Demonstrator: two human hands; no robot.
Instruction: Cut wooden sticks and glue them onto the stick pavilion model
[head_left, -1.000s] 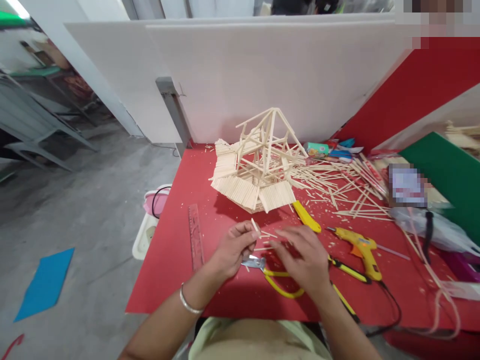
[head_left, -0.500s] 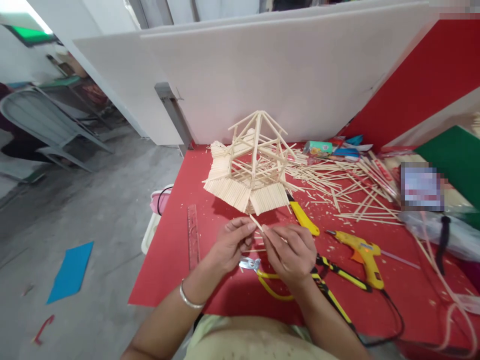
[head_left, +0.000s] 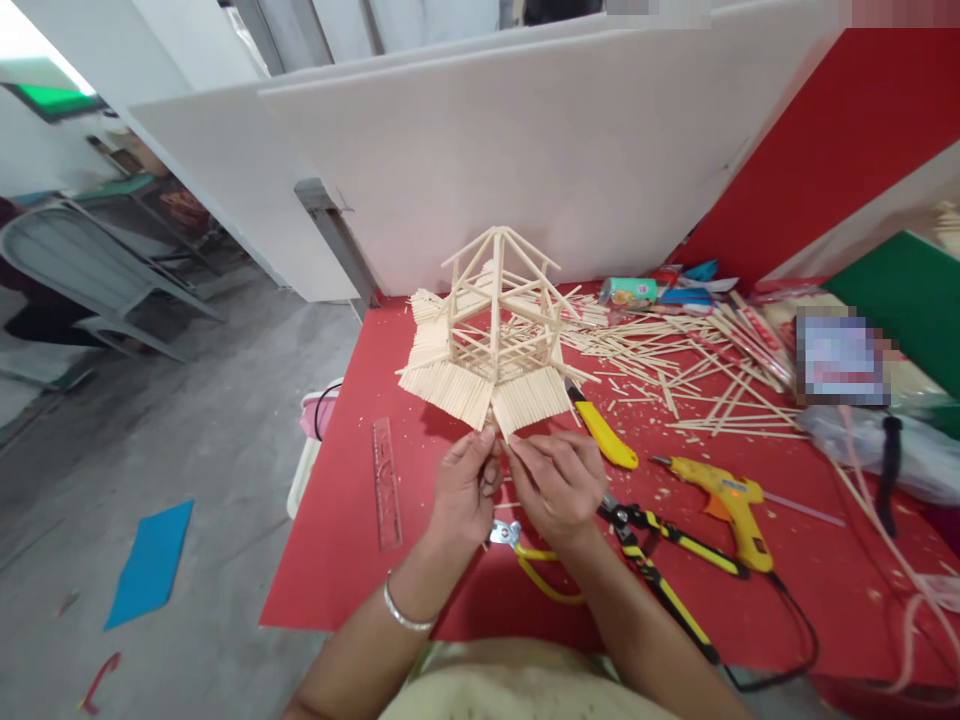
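A model hut of thin wooden sticks (head_left: 495, 340) stands on the red table (head_left: 352, 540). My left hand (head_left: 465, 490) and my right hand (head_left: 551, 485) meet just in front of its lower edge. Both pinch a short wooden stick (head_left: 501, 440) between their fingertips, close to the hut's thatched rim. A silver bangle sits on my left wrist. Yellow-handled scissors (head_left: 532, 570) lie under my hands.
Loose sticks (head_left: 675, 370) are scattered right of the hut. A yellow utility knife (head_left: 604, 435), a yellow glue gun (head_left: 727, 505), yellow-black pliers (head_left: 660, 560) and a clear ruler (head_left: 386, 480) lie on the table. White foam boards (head_left: 525, 150) stand behind.
My two hands have come together and moved forward towards the hut's edge. The right hand, earlier hovering over the scissors, now pinches the short stick with the left.
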